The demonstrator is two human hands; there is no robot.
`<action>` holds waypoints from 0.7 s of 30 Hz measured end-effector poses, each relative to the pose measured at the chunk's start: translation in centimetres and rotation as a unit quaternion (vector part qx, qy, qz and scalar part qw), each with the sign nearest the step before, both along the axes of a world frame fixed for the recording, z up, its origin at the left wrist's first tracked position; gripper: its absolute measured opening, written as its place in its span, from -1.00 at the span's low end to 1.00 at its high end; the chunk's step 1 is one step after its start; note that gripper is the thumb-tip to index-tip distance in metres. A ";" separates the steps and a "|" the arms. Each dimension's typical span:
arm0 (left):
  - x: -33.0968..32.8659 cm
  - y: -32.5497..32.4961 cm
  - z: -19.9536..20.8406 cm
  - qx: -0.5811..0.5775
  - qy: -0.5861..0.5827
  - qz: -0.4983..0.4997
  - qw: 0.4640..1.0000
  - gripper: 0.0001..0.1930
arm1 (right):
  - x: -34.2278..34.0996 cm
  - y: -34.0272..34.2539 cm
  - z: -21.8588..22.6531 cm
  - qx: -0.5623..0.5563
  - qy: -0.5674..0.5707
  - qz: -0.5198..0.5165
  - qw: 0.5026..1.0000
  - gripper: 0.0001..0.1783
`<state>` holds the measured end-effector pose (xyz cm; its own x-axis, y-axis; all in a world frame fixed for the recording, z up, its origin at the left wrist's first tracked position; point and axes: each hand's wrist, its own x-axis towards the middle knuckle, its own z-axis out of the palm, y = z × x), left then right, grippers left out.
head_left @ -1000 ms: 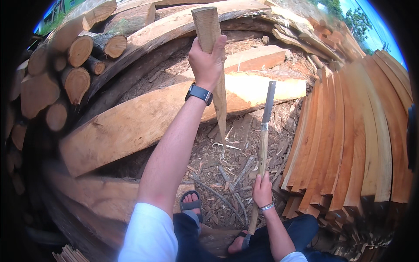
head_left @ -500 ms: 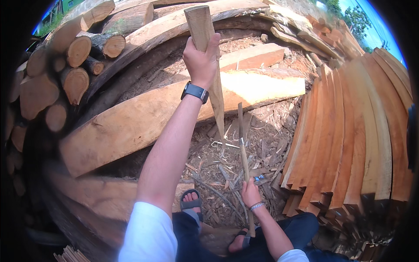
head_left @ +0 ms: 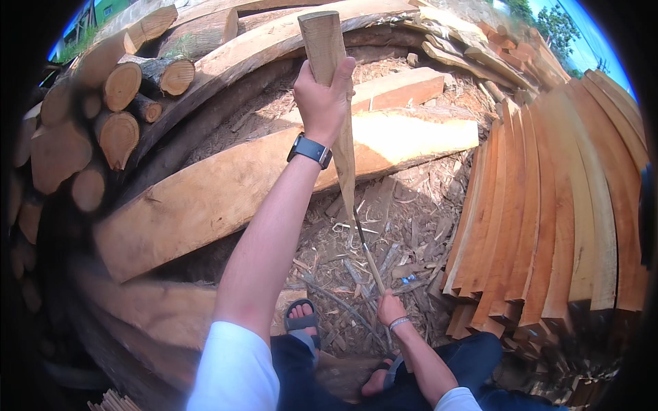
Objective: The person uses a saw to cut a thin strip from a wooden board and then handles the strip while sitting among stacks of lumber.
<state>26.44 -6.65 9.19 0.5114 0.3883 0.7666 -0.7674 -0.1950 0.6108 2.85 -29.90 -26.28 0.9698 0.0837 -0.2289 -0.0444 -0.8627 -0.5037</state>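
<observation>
Raised in front of me, my left hand is closed round a pale wooden stake, which has a broad flat top and tapers downward to a thin point. My right hand, low near my right knee, grips the wooden handle of a long-handled knife. Its narrow dark blade slants up to the left, seen nearly edge-on. The blade's tip lies at the stake's pointed end; whether they touch I cannot tell. My right fingers are partly hidden by the hand itself.
A thick sawn timber slab crosses behind the stake. Stacked logs stand at the left, a row of reddish planks at the right. Wood chips litter the ground, and my sandalled feet are below.
The knife has tilted left, its blade moving from beside the stake to the stake's tip. My right hand has shifted slightly down and left; the left hand and stake moved slightly right.
</observation>
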 end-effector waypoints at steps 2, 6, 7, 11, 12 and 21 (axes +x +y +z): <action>-0.3 0.2 0.1 -0.005 -0.001 -0.029 1.000 -0.44 | 0.8 1.0 3.5 0.035 -0.005 -0.029 0.999 -0.69; -1.1 0.1 0.2 -0.015 0.004 -0.061 0.998 -0.42 | 1.6 1.8 6.6 0.069 -0.069 -0.037 0.994 -0.74; -1.0 -0.3 0.4 -0.019 0.008 -0.065 0.998 -0.43 | 1.1 1.1 4.6 0.040 -0.027 -0.027 0.998 -0.72; -1.2 -0.7 0.7 -0.003 0.022 -0.109 0.994 -0.46 | -0.2 0.4 1.8 0.006 0.018 0.013 1.000 -0.68; -1.1 -0.7 0.9 -0.001 0.022 -0.120 0.993 -0.46 | 0.3 0.5 2.3 0.023 0.006 -0.010 1.000 -0.67; -2.0 -0.5 0.8 0.019 0.068 -0.179 0.981 -0.45 | 0.1 0.1 0.6 0.026 0.047 -0.017 0.998 -0.67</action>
